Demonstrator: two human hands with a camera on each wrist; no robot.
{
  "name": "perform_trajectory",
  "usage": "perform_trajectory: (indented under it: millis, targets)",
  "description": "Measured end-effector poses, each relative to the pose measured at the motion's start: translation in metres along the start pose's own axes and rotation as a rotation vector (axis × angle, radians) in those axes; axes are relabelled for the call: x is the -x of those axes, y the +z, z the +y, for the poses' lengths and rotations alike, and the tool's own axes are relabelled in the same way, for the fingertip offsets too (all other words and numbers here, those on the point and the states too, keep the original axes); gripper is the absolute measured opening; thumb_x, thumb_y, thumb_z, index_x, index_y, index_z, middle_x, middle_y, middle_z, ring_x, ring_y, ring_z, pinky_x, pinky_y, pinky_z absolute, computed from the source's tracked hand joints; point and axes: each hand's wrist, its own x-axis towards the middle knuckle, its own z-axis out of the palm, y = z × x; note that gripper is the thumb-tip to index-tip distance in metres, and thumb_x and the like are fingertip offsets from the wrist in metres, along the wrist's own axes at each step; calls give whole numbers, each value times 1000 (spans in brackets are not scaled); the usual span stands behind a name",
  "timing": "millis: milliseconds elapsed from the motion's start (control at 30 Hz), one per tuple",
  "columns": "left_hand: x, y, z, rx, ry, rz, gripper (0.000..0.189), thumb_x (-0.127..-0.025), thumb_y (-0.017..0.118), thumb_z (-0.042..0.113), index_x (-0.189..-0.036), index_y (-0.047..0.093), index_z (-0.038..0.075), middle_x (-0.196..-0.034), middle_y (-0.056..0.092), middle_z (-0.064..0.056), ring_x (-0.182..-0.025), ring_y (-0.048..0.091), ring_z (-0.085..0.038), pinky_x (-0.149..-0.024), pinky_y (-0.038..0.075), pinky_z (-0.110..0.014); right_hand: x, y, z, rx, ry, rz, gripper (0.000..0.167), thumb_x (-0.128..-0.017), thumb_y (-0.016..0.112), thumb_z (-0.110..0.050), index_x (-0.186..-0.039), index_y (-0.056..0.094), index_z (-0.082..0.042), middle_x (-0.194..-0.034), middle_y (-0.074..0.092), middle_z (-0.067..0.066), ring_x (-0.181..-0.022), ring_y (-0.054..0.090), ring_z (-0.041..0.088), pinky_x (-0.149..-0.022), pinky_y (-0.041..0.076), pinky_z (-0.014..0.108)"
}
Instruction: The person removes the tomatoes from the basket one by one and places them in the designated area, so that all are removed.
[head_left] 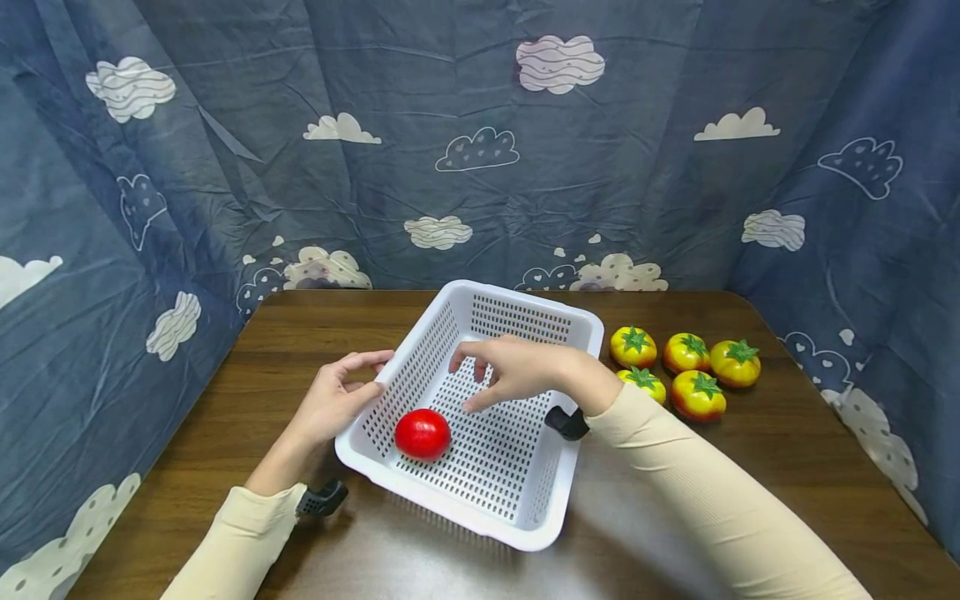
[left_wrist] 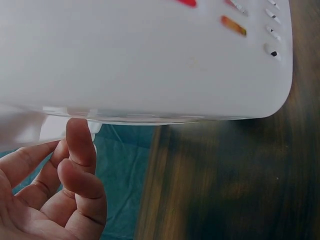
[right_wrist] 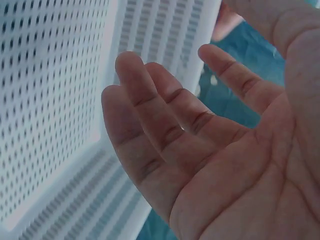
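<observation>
A white perforated plastic basket (head_left: 480,525) stands at an angle on the table. Inside it, near the left front corner, lies a glossy red tomato-like fruit (head_left: 423,434); only a sliver of red shows in the left wrist view. My left hand (head_left: 341,398) is at the basket's left rim, its loosely bent fingers (left_wrist: 80,142) touching the edge from outside. Over the basket's interior hovers my right hand (head_left: 517,367), palm down, with thumb and fingers spread apart and nothing between them. The right wrist view shows its relaxed fingers (right_wrist: 150,110) above the perforated walls.
Several yellow-and-red toy tomatoes (head_left: 705,395) with green leafy tops sit in a group right of the basket, one partly hidden by the right forearm. The brown wooden table (head_left: 300,333) is bounded by a blue cloud-patterned cloth (head_left: 420,100) behind and at both sides.
</observation>
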Motion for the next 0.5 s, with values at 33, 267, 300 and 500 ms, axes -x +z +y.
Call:
perform_trajectory:
  millis: [33, 267, 300, 500]
  targets:
    - [0, 0, 0, 1, -1, -2, 47, -99, 64, 1, -146, 63, 2, -128, 57, -26, -92, 81, -34, -77, 69, -42, -3, 3, -3, 13, -14, -5, 53, -94, 83, -38, -139, 61, -19, -121, 72, 12, -95, 74, 17, -91, 62, 32]
    - [-1, 0, -2, 0, -3, -5, 47, -99, 63, 1, -146, 63, 3, -127, 57, -24, -91, 82, -33, -77, 69, -42, -21, 24, -25, 7, -53, -87, 50, -93, 84, -26, -138, 64, -19, -121, 71, 13, -94, 72, 18, -88, 60, 30]
    - [-1, 0, -2, 0, -3, -7, 47, -99, 63, 1, -146, 63, 3, -127, 57, -24, -91, 82, -33, -77, 69, -42, -23, 27, -27, 7, -57, -99, 50, -93, 85, -25, -137, 64, -19, -122, 71, 12, -94, 72, 17, -88, 60, 29]
    - [-1, 0, -2, -1, 0, -14, 47, -100, 62, 1, -147, 63, 4, -127, 57, -24, -92, 82, -36, -77, 69, -42, -33, 41, -37, 63, -96, -128, 46, -91, 87, -24, -132, 67, -19, -122, 72, 5, -99, 68, 17, -88, 57, 25]
